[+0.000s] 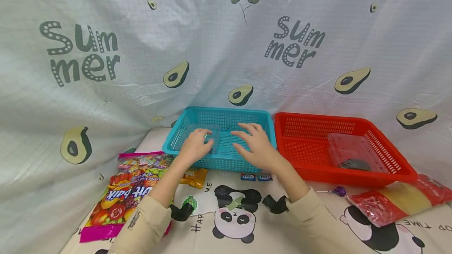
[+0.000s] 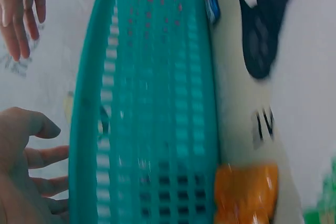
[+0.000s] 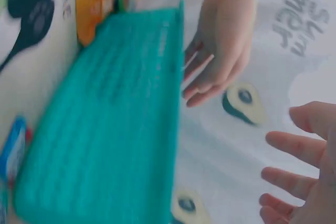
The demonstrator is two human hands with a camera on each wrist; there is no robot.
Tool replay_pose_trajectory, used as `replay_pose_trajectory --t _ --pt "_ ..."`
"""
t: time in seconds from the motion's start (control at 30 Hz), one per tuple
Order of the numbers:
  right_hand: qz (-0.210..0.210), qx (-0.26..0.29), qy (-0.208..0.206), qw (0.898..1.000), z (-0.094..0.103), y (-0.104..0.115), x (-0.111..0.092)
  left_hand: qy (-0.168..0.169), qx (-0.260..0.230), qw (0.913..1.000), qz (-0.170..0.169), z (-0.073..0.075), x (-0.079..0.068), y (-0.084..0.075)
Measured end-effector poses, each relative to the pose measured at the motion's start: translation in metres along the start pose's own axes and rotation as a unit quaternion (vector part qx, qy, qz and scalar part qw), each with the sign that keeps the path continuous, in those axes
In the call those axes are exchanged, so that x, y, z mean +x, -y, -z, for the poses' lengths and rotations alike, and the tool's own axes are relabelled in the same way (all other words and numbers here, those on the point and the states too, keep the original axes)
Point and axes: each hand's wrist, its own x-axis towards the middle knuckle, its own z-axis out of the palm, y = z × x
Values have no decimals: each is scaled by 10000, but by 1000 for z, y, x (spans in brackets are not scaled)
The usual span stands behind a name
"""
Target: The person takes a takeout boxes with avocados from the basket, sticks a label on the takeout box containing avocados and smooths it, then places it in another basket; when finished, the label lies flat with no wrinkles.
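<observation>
My left hand [image 1: 197, 147] hovers over the left part of a blue perforated basket [image 1: 229, 162], its fingers loosely bent with nothing between them. Beneath it, partly hidden, a clear plastic box [image 1: 215, 130] lies in the basket. Over the basket's right part is my right hand [image 1: 257, 147], fingers spread apart and holding nothing. Both palms face roughly inward, with a gap between the hands. In the left wrist view, the left hand's fingers [image 2: 50, 156] show beside the basket's rim; in the right wrist view, the right hand's fingers [image 3: 294, 177] are spread clear of it.
Right of the blue basket stands a red basket [image 1: 293, 167] with a clear box [image 1: 349, 144]. Colourful candy bags [image 1: 120, 203] and an orange packet [image 1: 194, 177] lie left. Small blue packets [image 1: 248, 177], a purple lollipop [image 1: 339, 191] and a red-and-yellow bag [image 1: 399, 201] lie in front.
</observation>
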Motion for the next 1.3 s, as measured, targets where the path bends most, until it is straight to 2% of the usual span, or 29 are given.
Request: replay_pose_trajectory --t 0.17,0.33,0.53,0.67,0.73,0.83,0.93,1.0,1.07,1.17,1.23,1.3 --pt "-211 -603 -49 9979 32 -27 -33 205 -340 9965 -733 -19 9 -38" --pt "-572 -1241 105 9906 49 -50 -75 476 -495 9860 -1517 -40 18 -74" --pt "-1234 -1274 567 9825 65 -90 -117 886 -342 9682 -2313 -74 25 -123" --pt "-1719 -1218 634 9755 81 -122 -139 1241 -253 9558 -2653 -102 27 -152" --pt "-1956 -1147 602 9721 89 -140 -150 1396 7 9551 -2614 -115 27 -164" --pt "-2440 -1030 731 9615 99 -168 -165 1519 443 9608 -2278 -130 28 -179" --pt "-2927 -1154 1101 9428 109 -194 -175 1573 782 9680 -1793 -135 31 -191" --pt "-3140 -1325 1393 9297 114 -208 -180 1661 765 9713 -1519 -137 34 -197" --pt "-3377 -1351 1669 9164 118 -217 -181 1807 735 9716 -1343 -140 36 -201" --pt "-3678 -1099 1926 9031 120 -222 -181 1973 566 9712 -1213 -144 37 -207" --pt "-3810 -863 2004 8985 117 -222 -178 1980 459 9715 -1219 -147 38 -208" --pt "-3822 -730 2047 8981 113 -220 -172 1931 365 9730 -1210 -150 39 -209"
